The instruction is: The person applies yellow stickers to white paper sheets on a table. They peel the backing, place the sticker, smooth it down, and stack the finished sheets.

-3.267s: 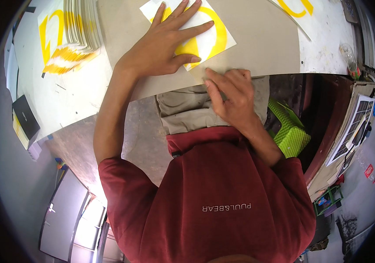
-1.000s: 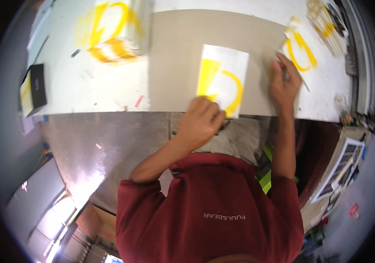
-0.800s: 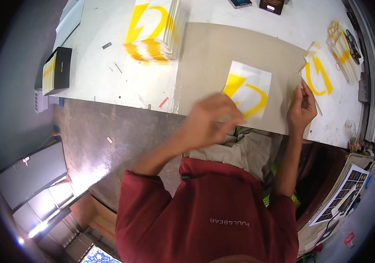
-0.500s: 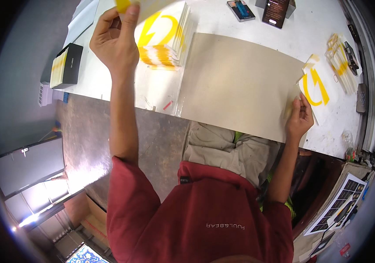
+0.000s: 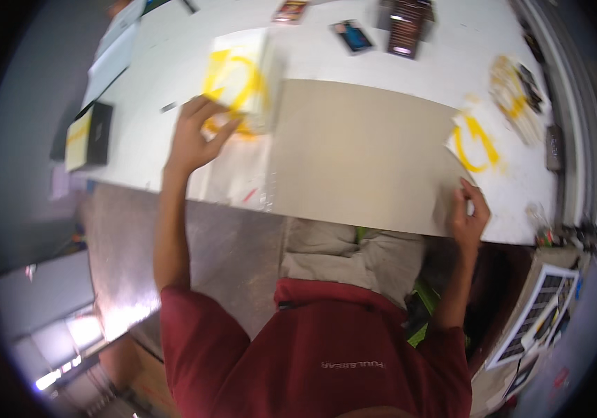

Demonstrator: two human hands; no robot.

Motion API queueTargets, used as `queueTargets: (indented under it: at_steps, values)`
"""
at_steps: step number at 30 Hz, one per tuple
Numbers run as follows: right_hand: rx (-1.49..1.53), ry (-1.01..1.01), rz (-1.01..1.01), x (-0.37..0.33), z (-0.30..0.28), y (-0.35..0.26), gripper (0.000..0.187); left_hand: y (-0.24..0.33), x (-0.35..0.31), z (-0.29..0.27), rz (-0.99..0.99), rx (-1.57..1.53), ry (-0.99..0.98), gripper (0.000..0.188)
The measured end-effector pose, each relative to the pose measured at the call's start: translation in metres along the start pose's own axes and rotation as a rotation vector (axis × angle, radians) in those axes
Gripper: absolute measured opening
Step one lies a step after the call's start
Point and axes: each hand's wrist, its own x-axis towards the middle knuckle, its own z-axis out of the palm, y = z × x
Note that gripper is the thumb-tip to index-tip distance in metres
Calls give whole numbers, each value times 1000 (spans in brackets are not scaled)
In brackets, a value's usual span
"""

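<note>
My left hand (image 5: pixel 196 136) is at the near left corner of a stack of white sheets with yellow print (image 5: pixel 237 78). Its thumb and fingers are spread, and no sheet shows between them; motion blurs the fingertips. On the right, my right hand (image 5: pixel 470 217) hovers by the near right corner of a large beige board (image 5: pixel 361 153). Its fingers are loosely bent and apart, with nothing seen in them. Just beyond that hand lies a smaller white sheet with a yellow mark (image 5: pixel 475 144), overlapping the board's right edge.
A bundle of white and yellow pieces (image 5: pixel 514 97) lies at the far right beside dark tools. A black box of sheets (image 5: pixel 96 136) stands at the left edge. A phone (image 5: pixel 406 28) and a small blue-and-black item (image 5: pixel 352 36) lie at the back of the white table (image 5: pixel 319 45).
My left hand has come down toward the stack; the yellow-and-white sheet it held up is no longer in it. My right hand has drawn slightly away from the sheet at right. The view has shifted.
</note>
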Motion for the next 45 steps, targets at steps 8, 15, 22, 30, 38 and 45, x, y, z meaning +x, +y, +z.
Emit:
queueTargets:
  at_steps: [8,15,22,30,38,45]
  values:
    - [-523,-17,-86,31,-32,7,41,43,-10,5,111,278,239,69]
    - [-438,-326,10,59,-54,35,34,109,-40,54,170,-155,148,64]
    - [-285,30,202,56,-48,35,13,160,-46,119,43,-731,-63,54]
    - [-238,-192,-591,-31,8,-60,19,189,-9,158,-797,-1710,-255,46]
    - [619,-88,283,-34,30,-75,47,163,-44,142,-703,-1672,-286,50]
    - [786,11,444,-37,41,-63,8,153,-64,146,-662,-1644,-220,49]
